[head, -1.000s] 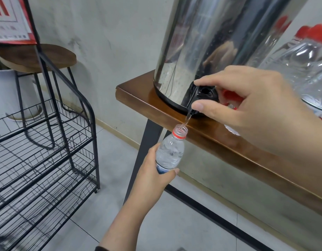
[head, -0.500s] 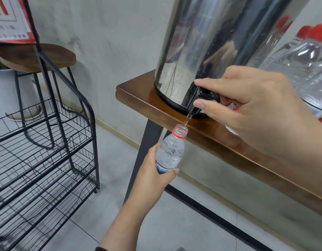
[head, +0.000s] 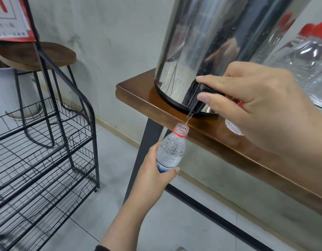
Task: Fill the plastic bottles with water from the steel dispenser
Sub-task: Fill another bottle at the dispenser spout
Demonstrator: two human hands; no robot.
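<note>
A steel dispenser (head: pixel 207 42) stands on the left end of a wooden table (head: pixel 136 93). My right hand (head: pixel 261 105) pinches its black tap (head: pixel 201 98) between forefinger and thumb, and something red shows under my fingers. A thin stream of water runs from the spout into the open neck of a small clear plastic bottle (head: pixel 172 149) with a red neck ring. My left hand (head: pixel 154 173) grips that bottle around its lower half, just below the table's edge. It looks nearly full.
Other clear plastic bottles with red caps (head: pixel 305 57) stand on the table at the right. A black wire rack (head: pixel 44 151) is on the floor at the left, with a round wooden stool (head: pixel 38 57) and a white pot (head: pixel 4 91) behind it.
My right forefinger and thumb have closed further down on the tap handle. The bottle and my left hand have stayed in place under the stream.
</note>
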